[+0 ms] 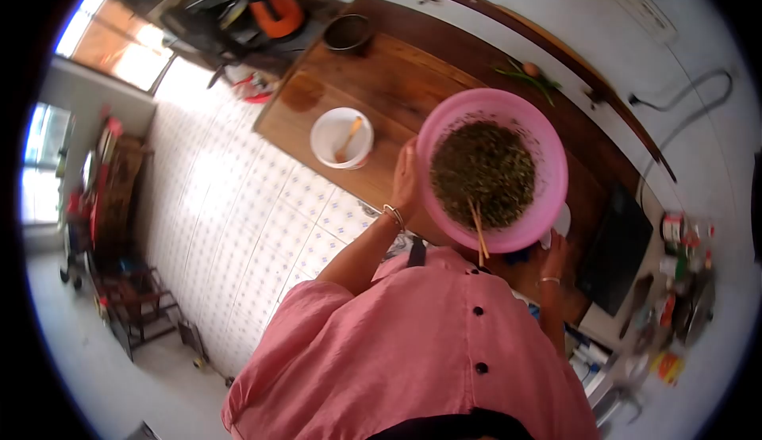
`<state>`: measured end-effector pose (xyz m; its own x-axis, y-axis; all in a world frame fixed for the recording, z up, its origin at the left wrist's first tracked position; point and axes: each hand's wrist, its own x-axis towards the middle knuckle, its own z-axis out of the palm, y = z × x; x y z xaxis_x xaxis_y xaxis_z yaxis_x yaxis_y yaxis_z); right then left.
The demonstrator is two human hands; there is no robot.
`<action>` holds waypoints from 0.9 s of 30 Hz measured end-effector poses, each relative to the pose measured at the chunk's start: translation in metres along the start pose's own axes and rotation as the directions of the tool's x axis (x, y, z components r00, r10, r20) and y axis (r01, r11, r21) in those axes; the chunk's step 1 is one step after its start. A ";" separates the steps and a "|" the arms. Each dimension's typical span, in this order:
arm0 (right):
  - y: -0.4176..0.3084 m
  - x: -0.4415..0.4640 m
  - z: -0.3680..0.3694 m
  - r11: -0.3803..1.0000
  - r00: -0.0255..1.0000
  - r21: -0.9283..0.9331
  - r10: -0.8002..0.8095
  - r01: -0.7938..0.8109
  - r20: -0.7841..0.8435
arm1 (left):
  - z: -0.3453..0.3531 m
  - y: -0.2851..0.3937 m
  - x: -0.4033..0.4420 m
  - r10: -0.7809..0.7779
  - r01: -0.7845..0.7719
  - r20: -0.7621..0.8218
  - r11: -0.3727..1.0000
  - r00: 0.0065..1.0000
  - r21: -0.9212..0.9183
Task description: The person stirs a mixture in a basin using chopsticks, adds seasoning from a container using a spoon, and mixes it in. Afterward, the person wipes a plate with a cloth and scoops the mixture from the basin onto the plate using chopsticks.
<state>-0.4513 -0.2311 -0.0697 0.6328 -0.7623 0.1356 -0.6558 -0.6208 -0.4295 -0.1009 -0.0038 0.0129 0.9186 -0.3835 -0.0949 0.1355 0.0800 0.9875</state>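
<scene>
A large pink basin [556,166] holds a mass of chopped dark-green leafy food [488,166]. A pair of wooden chopsticks [479,232] leans in it, the ends sticking out over the near rim. My left hand [406,176] grips the basin's left side, its fingers along the outer wall. At the lower right rim, my right hand [553,254] closes on the basin, with the fingertips partly hidden. Something white shows beside those fingertips, and a white round edge [562,222] peeks out from under the basin. To the left stands a white tub [321,142] with a wooden-handled utensil [348,138] inside.
The wooden table [381,67] runs along the wall. On it are a dark bowl [347,34], green stalks [528,80], a small round brownish item [530,69] and a black flat panel [617,249]. Jars and packets [675,238] crowd the right side. Tiled floor [230,194] lies left.
</scene>
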 end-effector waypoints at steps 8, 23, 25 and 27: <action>-0.021 0.028 0.009 0.997 0.997 -0.071 0.037 -0.032 0.067 | -0.072 0.005 -0.010 0.122 -0.082 -0.154 0.967 0.981 0.242; -0.138 0.139 -0.151 0.588 0.896 0.809 0.360 -0.001 -0.261 | -0.177 0.011 0.021 0.022 0.076 -0.499 0.982 0.866 0.175; -0.207 0.153 -0.116 0.518 0.962 0.855 0.251 -0.037 -0.111 | -0.177 0.008 0.026 -0.027 0.114 -0.481 0.982 0.876 0.153; -0.302 0.153 -0.085 0.578 0.982 0.795 0.143 -0.183 0.122 | -0.177 0.005 0.034 0.027 0.066 -0.451 0.980 0.892 0.189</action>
<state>-0.1919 -0.1760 0.1567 0.5782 -0.8150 -0.0373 -0.1673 -0.0737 -0.9832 -0.0029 0.1462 -0.0081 0.9906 0.0750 -0.1143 0.1228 -0.1211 0.9850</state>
